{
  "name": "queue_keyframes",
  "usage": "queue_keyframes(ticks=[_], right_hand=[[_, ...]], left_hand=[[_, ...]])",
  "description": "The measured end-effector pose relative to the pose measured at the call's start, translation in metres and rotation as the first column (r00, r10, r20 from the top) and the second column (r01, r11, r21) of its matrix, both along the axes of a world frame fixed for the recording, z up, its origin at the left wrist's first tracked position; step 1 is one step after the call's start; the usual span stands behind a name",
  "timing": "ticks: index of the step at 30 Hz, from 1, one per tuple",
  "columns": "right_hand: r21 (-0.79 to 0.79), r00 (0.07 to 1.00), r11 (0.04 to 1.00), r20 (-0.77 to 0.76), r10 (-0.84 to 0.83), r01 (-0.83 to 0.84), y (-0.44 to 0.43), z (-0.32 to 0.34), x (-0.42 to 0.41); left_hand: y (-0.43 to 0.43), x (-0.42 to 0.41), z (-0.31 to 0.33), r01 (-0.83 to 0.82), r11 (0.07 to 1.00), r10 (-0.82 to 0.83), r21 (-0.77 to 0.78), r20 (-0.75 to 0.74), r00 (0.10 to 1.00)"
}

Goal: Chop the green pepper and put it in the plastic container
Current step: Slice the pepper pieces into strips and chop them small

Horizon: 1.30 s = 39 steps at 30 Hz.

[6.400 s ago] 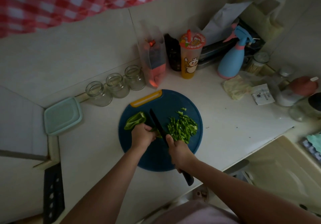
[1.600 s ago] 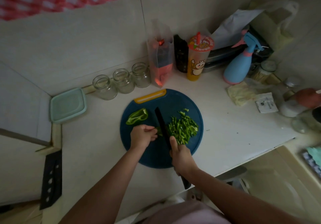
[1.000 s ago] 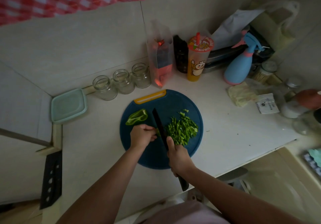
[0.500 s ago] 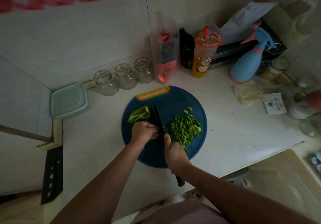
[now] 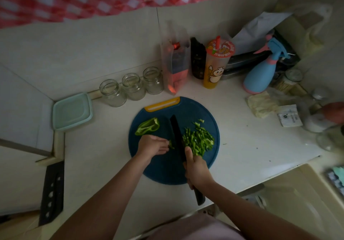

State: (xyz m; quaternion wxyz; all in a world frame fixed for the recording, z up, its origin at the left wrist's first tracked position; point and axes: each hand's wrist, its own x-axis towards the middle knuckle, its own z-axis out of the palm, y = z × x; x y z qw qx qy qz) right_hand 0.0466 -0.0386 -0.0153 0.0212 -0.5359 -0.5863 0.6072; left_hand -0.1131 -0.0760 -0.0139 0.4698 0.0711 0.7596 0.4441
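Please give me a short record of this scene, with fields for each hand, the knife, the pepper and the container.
left hand: fingertips hold a small pepper strip on the cutting board
right hand: grips the black knife by its handle
knife: blade between the strip and the chopped pile
chopped pepper: heap on the board, right of the blade
uncut pepper piece: on the board's left part, apart from both hands
plastic container: on the counter's left corner, apart from the board

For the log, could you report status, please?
Right hand grips knife; left hand pins pepper scrap. Chopped pile on board, one chunk uncut. Container off left.
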Motion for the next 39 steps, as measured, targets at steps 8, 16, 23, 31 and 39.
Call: queue_keyframes(ticks=[8, 16, 23, 31, 39], right_hand=[[-0.123, 0.995, 0.992, -0.097, 0.015, -0.027, -0.002, 0.017, -0.001], [-0.096, 0.998, 0.994, -0.032, 0.055, -0.058, -0.005, 0.016, -0.004], [-0.025, 0.996, 0.996, 0.025, 0.085, -0.084, -0.009, 0.012, -0.008], [0.134, 0.987, 0.978, 0.042, 0.157, -0.162, -0.017, 0.025, -0.008], [0.149, 0.985, 0.98, 0.134, 0.11, -0.129, -0.016, 0.014, -0.034]], left_hand=[[0.003, 0.002, 0.002, -0.002, 0.999, 0.001, -0.037, -0.022, 1.0], [0.003, 0.003, 0.005, 0.002, 0.999, -0.004, -0.051, -0.042, 0.999], [0.006, 0.003, 0.006, -0.001, 0.995, -0.005, -0.101, -0.059, 0.998], [0.008, -0.006, 0.006, 0.116, 0.958, -0.118, -0.262, 0.006, 0.993], [0.018, -0.01, 0.007, 0.222, 0.932, -0.224, -0.287, 0.025, 0.974]])
